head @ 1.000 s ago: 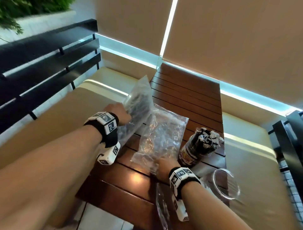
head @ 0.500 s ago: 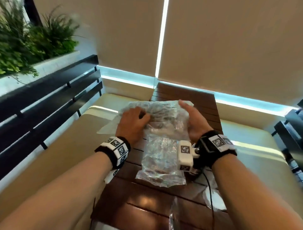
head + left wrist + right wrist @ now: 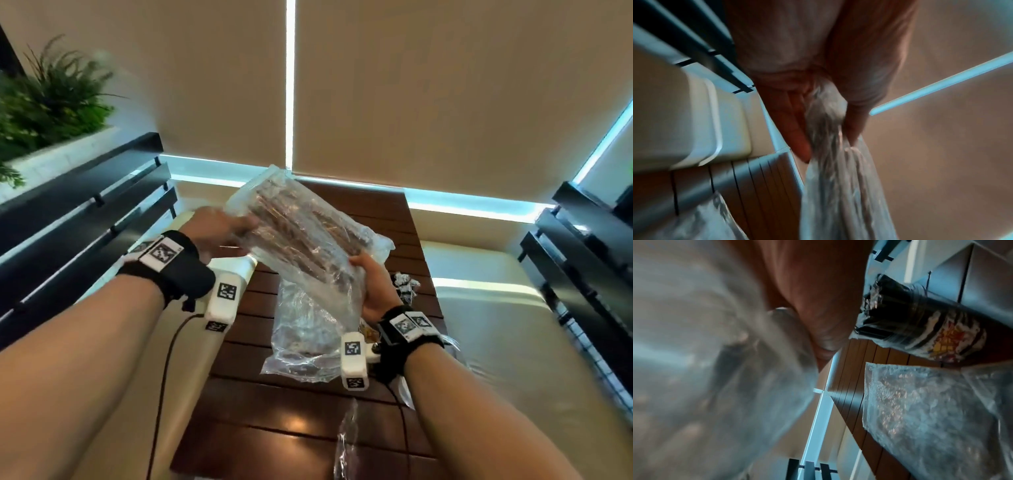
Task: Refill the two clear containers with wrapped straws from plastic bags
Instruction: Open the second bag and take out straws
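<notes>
Mid-frame above the slatted table (image 3: 387,219), the left hand (image 3: 219,226) pinches the upper end of a raised bag of straws (image 3: 301,233) while the right hand (image 3: 373,287) grips its lower edge, apparently readying to open it, which needs a tear.

Before you, a dark brown slatted wooden table (image 3: 383,219) bears a crinkled clear plastic bag of straws (image 3: 305,329) and a clear container packed with black wrapped straws (image 3: 920,324).

I see one clear bag of straws (image 3: 301,233) held tilted above a second bag (image 3: 305,329) lying flat, beside a straw-filled container (image 3: 920,322).
</notes>
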Demonstrator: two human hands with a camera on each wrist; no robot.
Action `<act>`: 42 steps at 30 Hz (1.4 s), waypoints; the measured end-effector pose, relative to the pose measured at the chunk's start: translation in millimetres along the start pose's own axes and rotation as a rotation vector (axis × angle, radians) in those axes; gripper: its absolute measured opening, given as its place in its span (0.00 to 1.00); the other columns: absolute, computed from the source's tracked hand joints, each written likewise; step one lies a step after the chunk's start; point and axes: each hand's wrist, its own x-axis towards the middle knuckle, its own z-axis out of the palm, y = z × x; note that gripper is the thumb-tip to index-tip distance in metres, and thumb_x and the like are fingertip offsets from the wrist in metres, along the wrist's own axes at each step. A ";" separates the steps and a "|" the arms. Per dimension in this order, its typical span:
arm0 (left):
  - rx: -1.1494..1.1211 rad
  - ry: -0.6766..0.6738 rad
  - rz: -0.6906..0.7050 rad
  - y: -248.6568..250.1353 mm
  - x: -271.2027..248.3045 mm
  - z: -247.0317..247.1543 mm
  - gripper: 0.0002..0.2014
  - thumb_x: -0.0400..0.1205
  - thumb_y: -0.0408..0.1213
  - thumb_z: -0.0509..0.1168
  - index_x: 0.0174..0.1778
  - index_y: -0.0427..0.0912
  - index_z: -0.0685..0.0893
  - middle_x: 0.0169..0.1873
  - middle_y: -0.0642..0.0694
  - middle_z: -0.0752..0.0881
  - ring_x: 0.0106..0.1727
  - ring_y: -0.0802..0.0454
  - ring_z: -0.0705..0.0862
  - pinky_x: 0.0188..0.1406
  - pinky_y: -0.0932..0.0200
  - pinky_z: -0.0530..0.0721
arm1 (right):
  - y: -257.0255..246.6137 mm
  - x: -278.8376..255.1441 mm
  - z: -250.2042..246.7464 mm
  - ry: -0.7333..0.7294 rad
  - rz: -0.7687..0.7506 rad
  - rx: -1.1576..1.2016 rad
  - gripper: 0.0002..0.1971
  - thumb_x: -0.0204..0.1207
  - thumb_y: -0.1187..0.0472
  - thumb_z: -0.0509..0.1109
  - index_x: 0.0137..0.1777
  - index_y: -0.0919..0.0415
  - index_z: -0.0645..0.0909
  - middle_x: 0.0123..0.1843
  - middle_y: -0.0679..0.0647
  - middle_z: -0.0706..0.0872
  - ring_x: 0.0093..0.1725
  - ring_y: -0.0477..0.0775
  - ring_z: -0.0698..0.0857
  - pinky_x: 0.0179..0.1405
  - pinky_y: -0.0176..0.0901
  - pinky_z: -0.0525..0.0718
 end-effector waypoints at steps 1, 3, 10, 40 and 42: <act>0.026 0.028 0.028 0.6 1.2 0.4 0.12 0.75 0.34 0.76 0.50 0.36 0.84 0.55 0.30 0.87 0.46 0.40 0.89 0.49 0.43 0.89 | 0.8 -0.1 -2.9 0.002 -0.003 -0.045 0.21 0.78 0.63 0.67 0.71 0.66 0.75 0.54 0.61 0.85 0.46 0.57 0.89 0.50 0.53 0.88; 0.063 0.088 0.106 2.0 2.0 3.3 0.16 0.75 0.28 0.74 0.57 0.37 0.82 0.55 0.35 0.87 0.47 0.41 0.89 0.39 0.49 0.91 | 5.9 -5.3 -11.2 0.094 0.023 -0.312 0.15 0.80 0.58 0.70 0.62 0.64 0.76 0.50 0.60 0.85 0.38 0.52 0.90 0.34 0.46 0.89; 0.696 0.240 0.471 -7.6 -14.5 49.0 0.13 0.74 0.38 0.71 0.51 0.44 0.77 0.44 0.43 0.84 0.45 0.40 0.82 0.41 0.51 0.80 | 75.6 -42.6 -69.0 -0.006 0.404 -1.692 0.16 0.76 0.46 0.73 0.52 0.59 0.86 0.51 0.56 0.89 0.51 0.54 0.87 0.53 0.43 0.84; 1.240 -0.152 0.594 -86.7 -67.5 147.1 0.20 0.78 0.58 0.62 0.54 0.45 0.72 0.50 0.47 0.75 0.45 0.41 0.82 0.45 0.47 0.83 | 11.4 -61.5 -18.2 0.507 -0.173 -0.579 0.06 0.77 0.61 0.72 0.43 0.64 0.85 0.35 0.58 0.90 0.27 0.48 0.85 0.28 0.41 0.87; 1.250 -0.166 0.610 -87.7 -65.2 146.7 0.21 0.77 0.58 0.63 0.54 0.45 0.71 0.50 0.47 0.76 0.47 0.42 0.82 0.46 0.47 0.82 | 15.0 -59.1 -16.8 0.532 -0.172 -0.613 0.03 0.76 0.64 0.72 0.42 0.64 0.85 0.34 0.57 0.90 0.28 0.49 0.86 0.28 0.41 0.87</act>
